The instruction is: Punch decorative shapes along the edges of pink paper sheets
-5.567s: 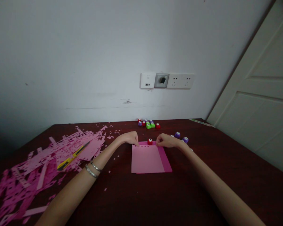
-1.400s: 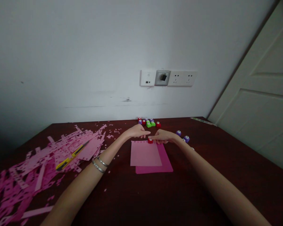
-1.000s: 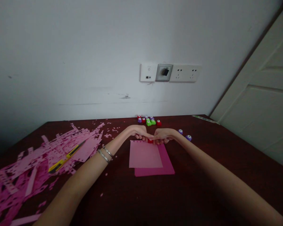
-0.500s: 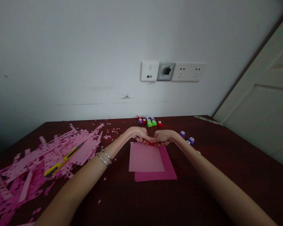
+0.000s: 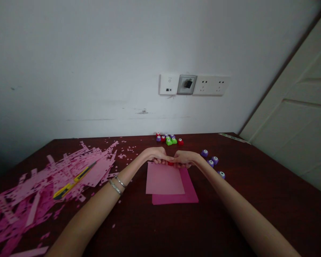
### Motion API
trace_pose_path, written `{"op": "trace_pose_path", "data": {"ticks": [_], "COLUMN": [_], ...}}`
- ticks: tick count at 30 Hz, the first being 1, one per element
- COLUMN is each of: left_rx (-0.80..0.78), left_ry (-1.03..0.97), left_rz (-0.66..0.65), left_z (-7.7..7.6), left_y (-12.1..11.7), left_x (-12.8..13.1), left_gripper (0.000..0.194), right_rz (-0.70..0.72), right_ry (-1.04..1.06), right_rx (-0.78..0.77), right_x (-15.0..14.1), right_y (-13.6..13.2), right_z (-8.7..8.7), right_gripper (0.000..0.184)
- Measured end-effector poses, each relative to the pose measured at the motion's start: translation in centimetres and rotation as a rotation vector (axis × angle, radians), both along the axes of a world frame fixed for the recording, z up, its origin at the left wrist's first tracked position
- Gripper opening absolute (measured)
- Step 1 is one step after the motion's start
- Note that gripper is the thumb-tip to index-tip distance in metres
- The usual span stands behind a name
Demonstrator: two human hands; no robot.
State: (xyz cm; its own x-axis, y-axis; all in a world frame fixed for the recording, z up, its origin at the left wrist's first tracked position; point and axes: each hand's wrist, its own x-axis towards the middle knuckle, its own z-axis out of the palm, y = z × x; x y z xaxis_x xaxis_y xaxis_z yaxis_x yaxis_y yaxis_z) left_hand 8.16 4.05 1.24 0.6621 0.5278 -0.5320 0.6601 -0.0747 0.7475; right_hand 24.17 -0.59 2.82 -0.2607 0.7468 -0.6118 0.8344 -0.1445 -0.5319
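At the far edge of a light pink paper sheet, a small red craft punch shows between my hands. My left hand is closed, its thumb reaching onto the punch's top. From the other side my right hand is also closed, with its thumb meeting the left one there. Curled fingers of both hands hide most of the punch. Under the light sheet lies a darker pink sheet, sticking out to the right and toward me.
Pink paper scraps are heaped at left, with a yellow utility knife on top. Several red, purple and green punches stand near the wall. Several purple punches lie beside my right forearm. Tiny cut-outs are scattered on the dark table.
The view has shifted slightly, uncovering more of the purple punches by my right forearm. Both hands stay on the red punch at the paper's far edge.
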Motion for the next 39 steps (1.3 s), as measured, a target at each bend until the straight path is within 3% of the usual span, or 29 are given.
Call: {"op": "trace_pose_path", "data": {"ticks": [8,15,27,34,39], "left_rx": [-0.024,0.042,0.083,0.158,0.196], "left_ry": [-0.030,0.013,0.014,0.037,0.073], "left_rz": [-0.003,-0.003,-0.009,-0.060,-0.057], "left_z": [-0.1,0.5,0.5,1.2,1.5], "left_y": [0.2,0.0,0.2,0.1,0.0], "left_x": [-0.2,-0.1,-0.2,-0.4,-0.4], "left_gripper": [0.056,0.058,0.057,0.058,0.056], "right_rz": [-0.051,-0.047,-0.056,-0.009,-0.024], "right_ry": [0.076,0.118,0.122,0.047,0.050], "right_rx": [0.012,-0.012,0.089,0.204,0.200], "right_x": [0.5,0.7,0.7,0.5,0.6], "right_y": [0.0,0.2,0.2,0.0,-0.3], "right_z": [-0.9,-0.5,-0.3,0.4,0.7], "right_gripper": [0.046,0.040,0.038,0.038,0.036]}}
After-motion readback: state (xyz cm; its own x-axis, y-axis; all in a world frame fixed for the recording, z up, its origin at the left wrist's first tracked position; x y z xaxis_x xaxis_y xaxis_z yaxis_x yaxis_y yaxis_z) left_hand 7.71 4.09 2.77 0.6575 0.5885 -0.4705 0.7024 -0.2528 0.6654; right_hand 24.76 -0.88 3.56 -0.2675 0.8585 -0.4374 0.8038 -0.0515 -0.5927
